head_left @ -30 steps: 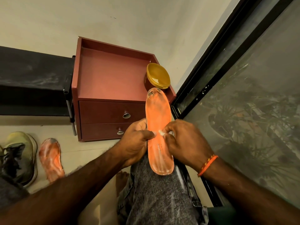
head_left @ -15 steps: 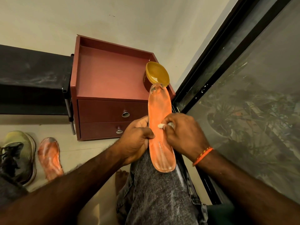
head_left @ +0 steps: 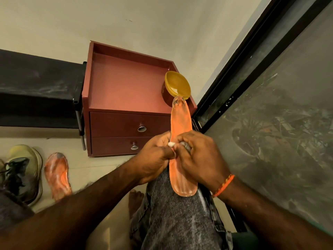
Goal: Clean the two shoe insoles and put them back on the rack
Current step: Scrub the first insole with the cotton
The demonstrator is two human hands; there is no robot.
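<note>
Nearest, grey denim over a raised knee (head_left: 176,213), with an orange insole (head_left: 181,123) lying lengthwise along it, heel end low on the thigh, toe end reaching up towards the cabinet. Left hand (head_left: 153,157) curled round the insole's left edge at mid-length, gripping it. Right hand (head_left: 200,159) bent over the insole from the right, fingertips pinching a small white wad (head_left: 170,144) against the orange surface; orange thread band (head_left: 223,184) on that wrist. Further left, on the pale floor, a second orange insole (head_left: 56,175) lying flat just beside an olive shoe (head_left: 25,170). Beyond, a red two-drawer cabinet (head_left: 126,98) carrying a yellow bowl (head_left: 177,85) at its right front corner. Left of it, a dark rack (head_left: 36,87).
</note>
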